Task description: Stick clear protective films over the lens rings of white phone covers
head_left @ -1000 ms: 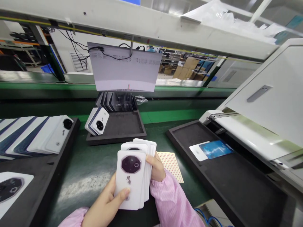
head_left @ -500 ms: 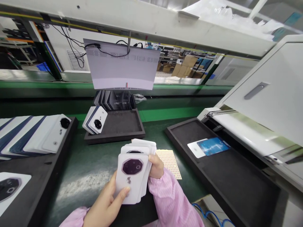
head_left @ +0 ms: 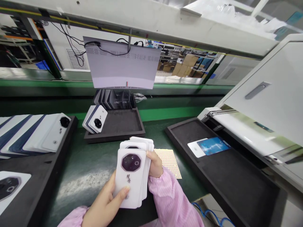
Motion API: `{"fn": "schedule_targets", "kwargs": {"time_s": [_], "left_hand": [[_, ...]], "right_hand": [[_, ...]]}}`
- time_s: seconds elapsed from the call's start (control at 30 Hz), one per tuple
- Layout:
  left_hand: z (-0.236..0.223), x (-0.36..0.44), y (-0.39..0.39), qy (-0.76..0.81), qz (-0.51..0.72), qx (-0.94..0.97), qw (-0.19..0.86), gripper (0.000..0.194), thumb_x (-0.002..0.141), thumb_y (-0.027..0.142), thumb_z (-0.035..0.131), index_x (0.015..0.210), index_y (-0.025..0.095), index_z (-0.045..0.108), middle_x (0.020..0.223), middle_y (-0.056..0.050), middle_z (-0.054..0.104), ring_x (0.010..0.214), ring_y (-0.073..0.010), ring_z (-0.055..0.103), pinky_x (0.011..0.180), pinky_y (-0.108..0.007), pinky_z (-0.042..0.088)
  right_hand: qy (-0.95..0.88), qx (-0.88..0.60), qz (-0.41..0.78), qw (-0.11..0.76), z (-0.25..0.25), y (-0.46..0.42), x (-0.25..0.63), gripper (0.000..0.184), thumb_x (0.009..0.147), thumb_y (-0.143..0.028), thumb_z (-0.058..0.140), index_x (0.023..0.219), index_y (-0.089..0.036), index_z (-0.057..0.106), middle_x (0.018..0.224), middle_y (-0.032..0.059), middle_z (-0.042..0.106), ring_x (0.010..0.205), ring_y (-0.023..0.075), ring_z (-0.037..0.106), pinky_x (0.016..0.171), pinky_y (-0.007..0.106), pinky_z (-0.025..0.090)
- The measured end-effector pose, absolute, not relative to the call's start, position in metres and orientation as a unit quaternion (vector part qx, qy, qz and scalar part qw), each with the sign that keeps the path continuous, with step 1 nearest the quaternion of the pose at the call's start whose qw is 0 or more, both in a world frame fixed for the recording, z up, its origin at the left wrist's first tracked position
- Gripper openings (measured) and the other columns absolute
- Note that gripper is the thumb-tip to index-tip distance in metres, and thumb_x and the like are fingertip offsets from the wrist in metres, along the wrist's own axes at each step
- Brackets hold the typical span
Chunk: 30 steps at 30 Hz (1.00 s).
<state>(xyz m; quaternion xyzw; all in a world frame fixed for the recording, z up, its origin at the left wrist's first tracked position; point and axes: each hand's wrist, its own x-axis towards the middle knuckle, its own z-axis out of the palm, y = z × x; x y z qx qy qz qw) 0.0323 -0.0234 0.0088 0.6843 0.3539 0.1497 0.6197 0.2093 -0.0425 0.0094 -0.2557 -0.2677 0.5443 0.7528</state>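
Both my hands hold a fanned stack of thin white phone-back panels (head_left: pixel 130 189), each printed with a dark octagonal camera patch. My left hand (head_left: pixel 104 201) grips the front panel at its lower left, the thumb lying across its face. At the stack's upper right edge, my right hand (head_left: pixel 155 163) pinches the panels behind; its other fingers are hidden by them. The stack stands tilted above the green tabletop (head_left: pixel 94 164). Just behind my right hand lies a yellowish sheet of small stickers (head_left: pixel 168 162).
At left, a black tray (head_left: pixel 30 165) carries rows of white and blue panels. A smaller black tray (head_left: pixel 123 121) with more panels stands below the monitor (head_left: pixel 123 67). At right, a long black tray (head_left: pixel 224 179) holds a white-and-blue panel (head_left: pixel 211 146) beside a white machine (head_left: pixel 267 82).
The front panel now faces me more squarely, and the stack has shifted slightly left. A dark patch has appeared on the white surface at the machine's outlet.
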Motion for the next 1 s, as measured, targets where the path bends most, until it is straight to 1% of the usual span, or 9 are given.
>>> {"fn": "schedule_targets", "kwargs": {"time_s": [0.13,0.37,0.47,0.6,0.7,0.8,0.87,0.93,1.0], "left_hand": [[0.008,0.034,-0.025,0.358,0.174,0.651,0.646,0.061,0.083,0.039,0.055,0.137,0.019,0.036,0.138,-0.010,0.046,0.128,-0.0267,0.039,0.106,-0.035,0.033],[0.011,0.034,-0.025,0.324,0.168,0.571,0.736,0.064,0.077,0.040,0.062,0.134,0.022,0.039,0.125,-0.009,0.059,0.114,-0.0284,0.054,0.084,-0.032,0.052],[0.011,0.033,-0.022,0.299,0.162,0.566,0.751,0.063,0.075,0.041,0.065,0.131,0.022,0.043,0.117,-0.009,0.064,0.104,-0.0281,0.059,0.080,-0.033,0.053],[0.008,0.029,-0.018,0.279,0.185,0.554,0.763,0.060,0.072,0.043,0.067,0.126,0.023,0.049,0.112,-0.008,0.066,0.106,-0.0288,0.058,0.080,-0.035,0.053],[0.006,0.023,-0.014,0.257,0.213,0.548,0.767,0.058,0.072,0.042,0.068,0.124,0.024,0.051,0.114,-0.007,0.065,0.109,-0.0288,0.057,0.082,-0.036,0.052],[0.007,0.017,-0.013,0.248,0.246,0.551,0.758,0.056,0.073,0.041,0.067,0.123,0.024,0.050,0.111,-0.007,0.066,0.112,-0.0287,0.055,0.085,-0.036,0.051],[0.008,0.015,-0.018,0.248,0.277,0.559,0.741,0.057,0.074,0.041,0.066,0.125,0.024,0.048,0.111,-0.007,0.066,0.113,-0.0274,0.054,0.087,-0.036,0.049],[0.007,0.016,-0.025,0.245,0.317,0.568,0.719,0.057,0.076,0.042,0.063,0.127,0.023,0.045,0.115,-0.008,0.064,0.107,-0.0244,0.057,0.090,-0.036,0.047],[0.000,0.018,-0.030,0.232,0.347,0.582,0.698,0.065,0.075,0.047,0.063,0.130,0.022,0.041,0.118,-0.010,0.062,0.104,-0.0240,0.059,0.089,-0.037,0.048]], "right_hand": [[-0.267,-0.272,0.543,0.748,0.010,-0.042,0.209,0.050,0.066,-0.039,0.058,0.110,-0.015,0.058,0.109,0.0102,0.066,0.104,0.0302,0.060,0.093,0.044,0.045],[-0.284,-0.315,0.512,0.747,0.000,-0.047,0.206,0.055,0.069,-0.046,0.064,0.114,-0.016,0.056,0.105,0.0104,0.067,0.102,0.0301,0.061,0.089,0.045,0.047],[-0.325,-0.321,0.498,0.737,0.008,-0.051,0.205,0.054,0.072,-0.048,0.062,0.116,-0.017,0.056,0.111,0.0108,0.065,0.106,0.0299,0.058,0.092,0.045,0.045],[-0.408,-0.320,0.484,0.704,0.031,-0.054,0.207,0.060,0.074,-0.049,0.063,0.124,-0.020,0.050,0.120,0.0102,0.060,0.112,0.0283,0.054,0.097,0.044,0.040],[-0.461,-0.362,0.391,0.710,0.058,-0.052,0.213,0.062,0.076,-0.051,0.060,0.130,-0.023,0.043,0.127,0.0102,0.053,0.112,0.0269,0.053,0.097,0.045,0.040],[-0.508,-0.446,0.244,0.695,0.093,-0.050,0.214,0.036,0.083,-0.037,0.056,0.116,-0.026,0.054,0.123,0.0087,0.054,0.105,0.0245,0.056,0.088,0.041,0.046],[-0.542,-0.512,0.125,0.655,0.113,-0.054,0.209,0.017,0.080,-0.027,0.061,0.097,-0.025,0.064,0.112,0.0070,0.060,0.104,0.0238,0.056,0.090,0.038,0.045],[-0.581,-0.549,0.047,0.598,0.120,-0.062,0.205,0.014,0.076,-0.025,0.065,0.090,-0.025,0.066,0.101,0.0061,0.064,0.096,0.0235,0.059,0.088,0.037,0.045],[-0.630,-0.549,0.036,0.548,0.104,-0.067,0.212,0.017,0.073,-0.029,0.068,0.090,-0.024,0.068,0.100,0.0067,0.065,0.088,0.0239,0.061,0.081,0.036,0.049]]}}
